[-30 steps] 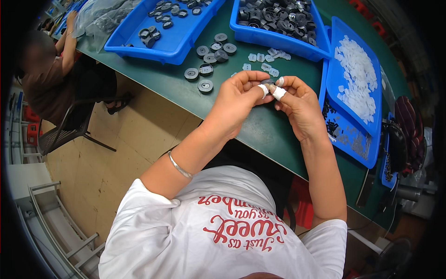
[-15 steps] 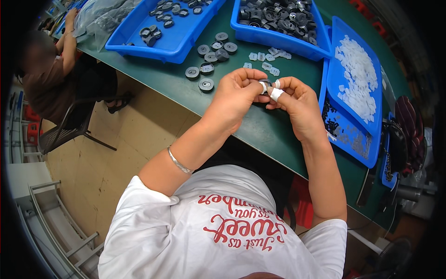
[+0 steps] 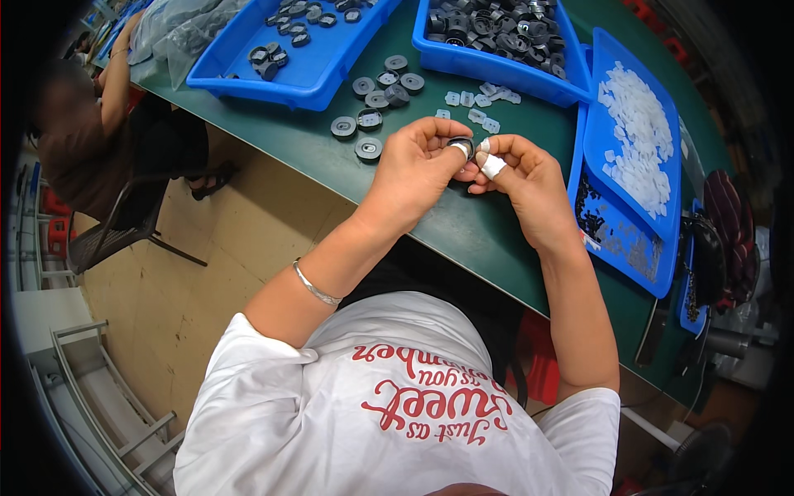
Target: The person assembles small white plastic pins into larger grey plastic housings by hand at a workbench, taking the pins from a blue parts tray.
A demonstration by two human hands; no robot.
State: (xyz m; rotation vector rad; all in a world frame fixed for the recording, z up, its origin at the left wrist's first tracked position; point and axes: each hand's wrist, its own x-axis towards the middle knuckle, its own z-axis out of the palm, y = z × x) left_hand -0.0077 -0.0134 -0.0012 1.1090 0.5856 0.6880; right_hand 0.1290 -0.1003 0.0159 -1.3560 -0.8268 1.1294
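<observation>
The left hand (image 3: 413,165) and the right hand (image 3: 525,178) meet above the green table (image 3: 463,231), fingertips together; between them sits a small dark round part (image 3: 461,148), pinched by the left thumb and fingers and touched by the right hand's fingertips, two of which wear white finger covers (image 3: 494,166); both hands are thus closed on that one part, held just over the table's near half. A thin silver bracelet (image 3: 313,286) circles the left forearm.

On the table just beyond the left hand lie loose dark grey discs (image 3: 374,99), some stacked, some single; beside them, nearer the middle, a few small white pieces (image 3: 480,103) are scattered. Behind the discs stands a blue tray (image 3: 248,78) with a handful of dark parts at its far end; next to it a deeper blue bin (image 3: 496,62) is full of black round parts. To the right, a shallow blue tray (image 3: 616,124) carries a heap of white pieces and rests tilted over another blue tray (image 3: 616,240) holding tiny dark bits.

At the far left another person (image 3: 91,140) sits on a chair at the same table, one arm reaching onto it; clear plastic bags (image 3: 178,25) lie near that arm.
</observation>
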